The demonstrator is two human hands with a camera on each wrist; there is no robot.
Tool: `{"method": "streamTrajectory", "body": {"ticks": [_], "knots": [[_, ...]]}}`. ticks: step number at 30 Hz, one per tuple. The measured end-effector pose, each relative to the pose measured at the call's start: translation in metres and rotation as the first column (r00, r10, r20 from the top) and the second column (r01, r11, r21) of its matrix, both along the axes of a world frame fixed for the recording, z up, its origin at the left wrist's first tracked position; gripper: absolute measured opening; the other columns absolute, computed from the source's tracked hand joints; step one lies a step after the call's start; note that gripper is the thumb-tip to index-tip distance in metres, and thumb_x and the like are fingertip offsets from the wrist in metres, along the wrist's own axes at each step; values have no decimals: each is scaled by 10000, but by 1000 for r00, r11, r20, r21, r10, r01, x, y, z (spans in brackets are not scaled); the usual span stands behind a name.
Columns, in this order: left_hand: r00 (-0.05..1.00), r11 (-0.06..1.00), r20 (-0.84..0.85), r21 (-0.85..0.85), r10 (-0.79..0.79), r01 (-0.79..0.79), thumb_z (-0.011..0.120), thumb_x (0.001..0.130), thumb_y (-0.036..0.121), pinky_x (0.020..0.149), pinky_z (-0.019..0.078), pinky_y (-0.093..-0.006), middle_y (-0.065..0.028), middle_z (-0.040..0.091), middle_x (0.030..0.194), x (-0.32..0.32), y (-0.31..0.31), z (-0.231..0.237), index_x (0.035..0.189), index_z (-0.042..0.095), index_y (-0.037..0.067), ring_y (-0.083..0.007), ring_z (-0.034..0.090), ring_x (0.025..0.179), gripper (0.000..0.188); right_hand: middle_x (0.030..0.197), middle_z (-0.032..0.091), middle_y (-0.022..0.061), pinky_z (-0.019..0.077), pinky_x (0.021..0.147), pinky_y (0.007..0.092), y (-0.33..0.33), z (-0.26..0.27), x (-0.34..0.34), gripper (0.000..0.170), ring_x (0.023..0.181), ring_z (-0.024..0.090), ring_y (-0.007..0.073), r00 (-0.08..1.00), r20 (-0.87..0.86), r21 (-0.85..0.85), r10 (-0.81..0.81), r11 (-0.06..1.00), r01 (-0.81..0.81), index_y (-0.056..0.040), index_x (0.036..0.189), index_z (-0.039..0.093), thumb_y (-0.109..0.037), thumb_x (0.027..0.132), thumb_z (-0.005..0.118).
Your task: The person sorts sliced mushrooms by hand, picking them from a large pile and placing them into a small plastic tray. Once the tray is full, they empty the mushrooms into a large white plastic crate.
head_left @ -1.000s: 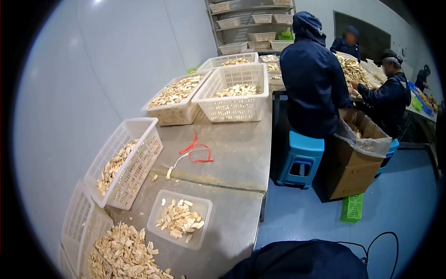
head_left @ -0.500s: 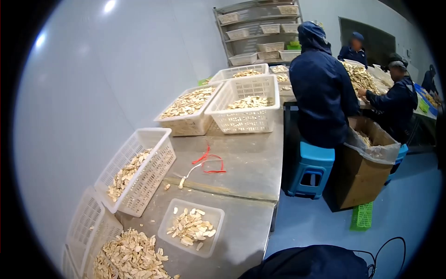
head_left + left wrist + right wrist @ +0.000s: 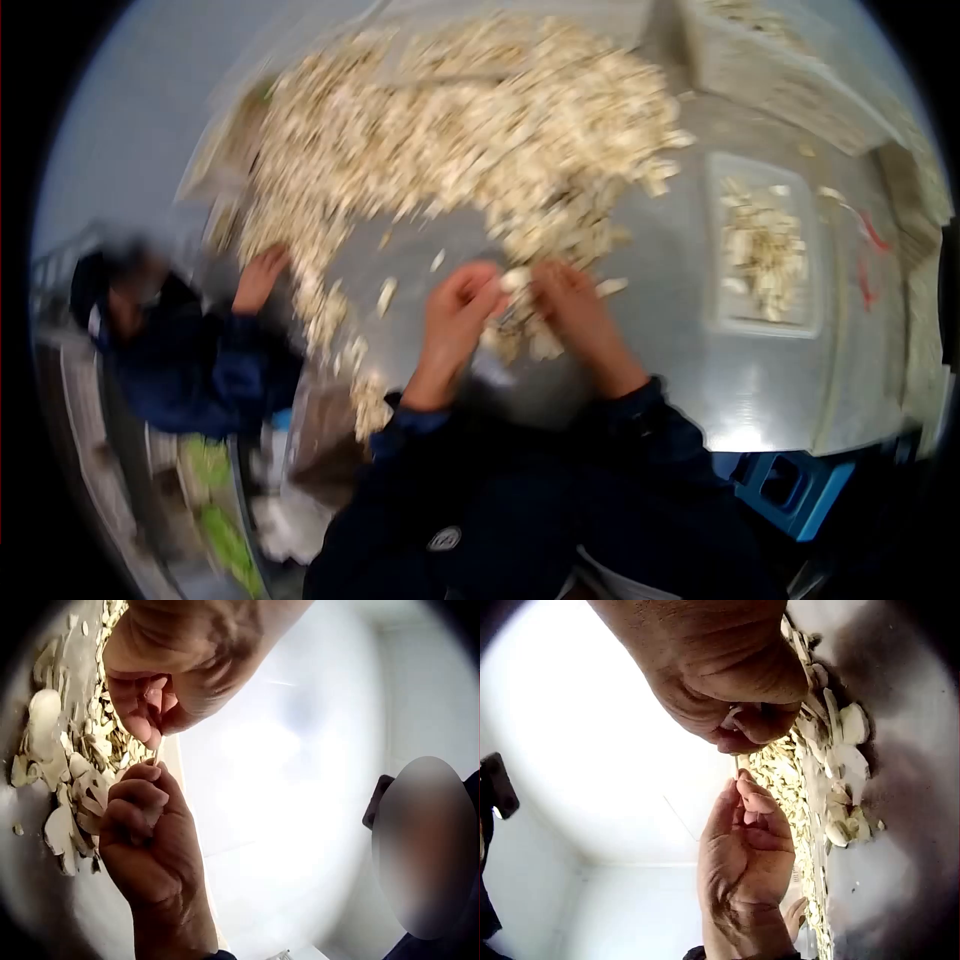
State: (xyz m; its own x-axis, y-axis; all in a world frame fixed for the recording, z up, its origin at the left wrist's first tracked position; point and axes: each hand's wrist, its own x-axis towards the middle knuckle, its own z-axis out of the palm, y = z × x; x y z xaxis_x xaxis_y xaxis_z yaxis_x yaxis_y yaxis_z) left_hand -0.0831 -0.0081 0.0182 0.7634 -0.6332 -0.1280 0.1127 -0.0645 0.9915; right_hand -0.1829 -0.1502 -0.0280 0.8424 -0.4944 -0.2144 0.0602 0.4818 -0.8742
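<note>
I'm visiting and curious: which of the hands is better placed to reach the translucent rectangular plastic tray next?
Probably the right hand: it is nearer the tray, across mostly bare grey metal tabletop. The left hand is farther. Both pinch a pale slice.

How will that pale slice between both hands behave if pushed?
The pale slice is probably light, being small and held only by the fingers. Seen thin edge-on in the wrist views, it may snap if bent. Its flat shape suggests sliding rather than rolling.

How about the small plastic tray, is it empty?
No, the head view shows pale slices piled inside the small plastic tray.
</note>
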Motion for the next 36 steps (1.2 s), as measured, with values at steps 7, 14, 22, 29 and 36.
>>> {"method": "streamTrajectory", "body": {"ticks": [7,14,22,29,36], "knots": [[994,1000,-106,10,-1,2,629,985,121,713,545,-234,-51,702,897,2,0,4,1135,631,15,-110,674,789,184,588,515,-52,281,429,187,1,40,-6,220,464,402,18,992,-87,109,87,991,-77,-98,831,626,-258,982,618],[982,998,-178,12,60,-58,619,994,141,715,546,-236,-43,691,921,1,0,7,1153,625,21,-102,667,795,199,664,566,-48,331,453,180,1,36,-5,163,507,456,20,995,-54,116,89,990,-82,-83,906,652,-218,986,609],[993,992,-25,53,118,-117,652,960,94,680,512,-220,-23,672,886,11,16,-5,1112,635,-5,-83,630,754,182,770,630,-18,343,467,181,7,31,-3,158,537,478,19,999,-38,-57,-12,998,10,-49,1024,676,-181,978,602],[795,948,606,231,36,-219,667,905,28,709,486,-214,-13,634,1012,12,67,-6,1067,644,40,-83,581,850,164,769,614,-18,333,462,186,6,32,-5,154,521,460,13,1000,-7,27,14,1000,-14,-59,1046,670,-173,975,594],[499,888,827,407,-259,-213,697,823,14,766,529,-374,-120,673,983,-6,55,-13,1041,683,51,-320,646,866,222,773,611,-18,340,466,184,7,29,-5,151,533,475,17,999,-44,11,11,1000,-11,-61,1036,670,-173,980,587]]}}
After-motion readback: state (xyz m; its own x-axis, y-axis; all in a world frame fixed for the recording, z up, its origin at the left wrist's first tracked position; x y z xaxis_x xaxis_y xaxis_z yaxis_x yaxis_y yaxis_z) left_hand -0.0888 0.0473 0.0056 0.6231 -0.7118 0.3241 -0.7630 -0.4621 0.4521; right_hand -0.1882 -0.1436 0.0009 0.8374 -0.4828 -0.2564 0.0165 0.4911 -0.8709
